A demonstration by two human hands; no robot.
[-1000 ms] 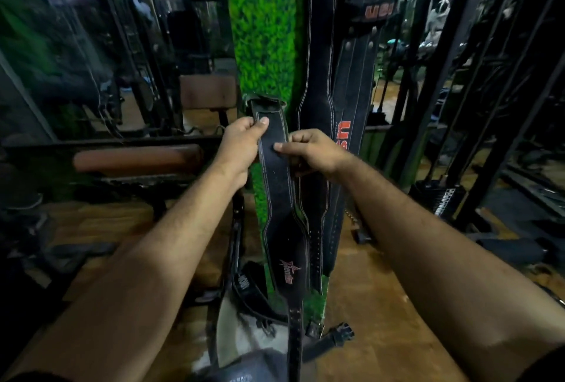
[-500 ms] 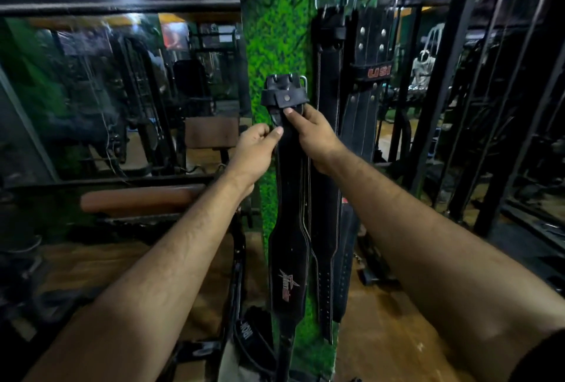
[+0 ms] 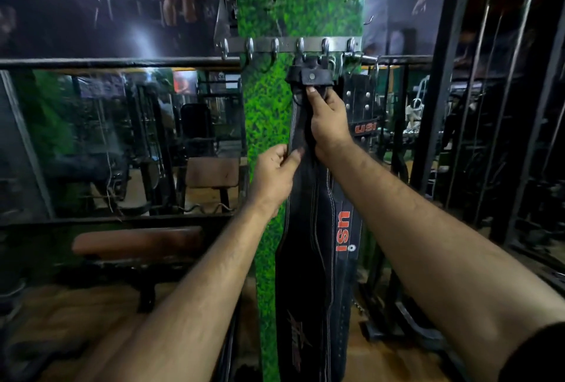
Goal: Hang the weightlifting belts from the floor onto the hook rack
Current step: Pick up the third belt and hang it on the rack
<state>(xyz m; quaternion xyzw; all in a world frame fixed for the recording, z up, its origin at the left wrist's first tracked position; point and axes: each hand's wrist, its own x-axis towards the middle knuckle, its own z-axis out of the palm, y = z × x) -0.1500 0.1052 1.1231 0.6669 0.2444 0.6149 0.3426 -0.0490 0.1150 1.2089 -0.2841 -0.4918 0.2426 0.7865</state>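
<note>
The right hand [image 3: 328,125] is up high, with its fingers curled around the top part of a black belt [image 3: 301,259], just under the buckle end. The left hand [image 3: 272,175] is lower down and pinches the left edge of the same belt between thumb and fingers. The belt is long and black with pale stitching and a faded red mark near the bottom. It hangs straight down in front of a green grassy post [image 3: 284,8]. Its buckle end is right at the metal hook rack [image 3: 287,45] on the post, but whether it sits on a hook I cannot tell. Another black belt [image 3: 345,229] with red letters hangs just to the right, partly behind the first one. On the left is a brown padded bench [image 3: 137,242] in front of a big mirror [image 3: 122,137]. Dark metal gym frames [image 3: 489,137] stand on the right
</note>
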